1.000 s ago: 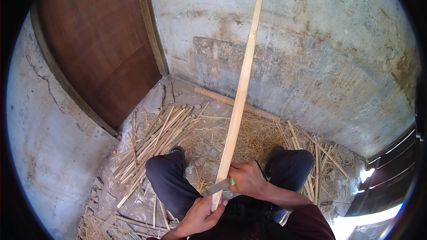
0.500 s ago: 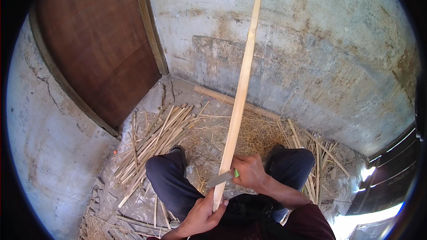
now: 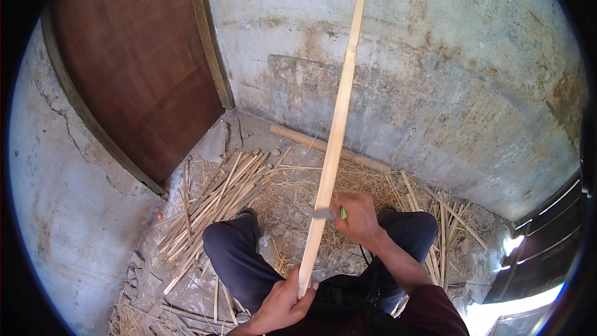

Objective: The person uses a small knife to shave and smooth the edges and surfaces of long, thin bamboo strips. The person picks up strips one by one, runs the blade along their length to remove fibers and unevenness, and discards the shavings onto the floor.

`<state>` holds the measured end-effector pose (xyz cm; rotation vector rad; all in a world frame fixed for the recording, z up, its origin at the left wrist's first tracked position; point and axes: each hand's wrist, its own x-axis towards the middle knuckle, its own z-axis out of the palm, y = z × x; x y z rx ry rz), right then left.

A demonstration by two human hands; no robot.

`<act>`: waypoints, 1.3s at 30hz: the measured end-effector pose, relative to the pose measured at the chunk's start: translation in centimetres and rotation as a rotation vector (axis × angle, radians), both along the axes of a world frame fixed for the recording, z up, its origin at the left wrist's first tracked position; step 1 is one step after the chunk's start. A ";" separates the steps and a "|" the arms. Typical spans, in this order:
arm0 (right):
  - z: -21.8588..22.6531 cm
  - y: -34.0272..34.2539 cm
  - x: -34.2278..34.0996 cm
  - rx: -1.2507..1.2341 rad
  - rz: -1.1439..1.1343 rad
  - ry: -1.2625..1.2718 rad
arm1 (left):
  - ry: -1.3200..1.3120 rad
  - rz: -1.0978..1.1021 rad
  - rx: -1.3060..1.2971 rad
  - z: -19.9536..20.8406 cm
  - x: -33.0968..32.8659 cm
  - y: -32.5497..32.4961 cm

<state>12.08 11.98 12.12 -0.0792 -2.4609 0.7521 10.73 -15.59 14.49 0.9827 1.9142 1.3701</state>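
Observation:
A long pale split-bamboo strip point(image 3: 336, 130) stretches from between my knees up and away across the view, with a joint partway along it. My left hand point(image 3: 285, 302) is closed around its near end. Farther up the strip, my right hand point(image 3: 357, 216) grips a knife point(image 3: 321, 213) with a green handle. The blade lies across the strip's surface, its far side of the edge hidden against the bamboo. A thin curl of shaving shows near the right fingers.
A heap of thin bamboo sticks point(image 3: 217, 196) lies to the left, with more sticks point(image 3: 444, 230) beyond my right knee. Shavings point(image 3: 354, 180) litter the floor. A bamboo pole point(image 3: 329, 148) lies along the wall point(image 3: 435, 99). A brown door point(image 3: 134, 62) stands at the left.
My right hand has slid the knife up the strip, away from my left hand. The left hand has kept its hold on the near end, and the strip has barely shifted.

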 end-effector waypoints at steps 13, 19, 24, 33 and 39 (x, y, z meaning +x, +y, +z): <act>1.3 -0.4 0.2 0.018 0.064 -0.005 | -0.024 -0.056 -0.059 -0.6 0.0 0.0; 2.5 2.6 -2.4 0.028 0.028 -0.012 | -0.001 -0.058 -0.047 -0.8 -0.2 0.0; 2.3 4.1 -3.7 0.053 0.024 -0.007 | 0.051 -0.054 -0.014 -1.3 -0.6 -0.1; 3.2 5.9 -5.8 0.081 -0.128 0.095 | 0.026 -0.003 -0.062 -0.6 -0.6 -0.2; 2.6 3.1 -4.4 0.051 -0.001 0.040 | 0.047 0.008 -0.097 -0.8 -0.8 -0.4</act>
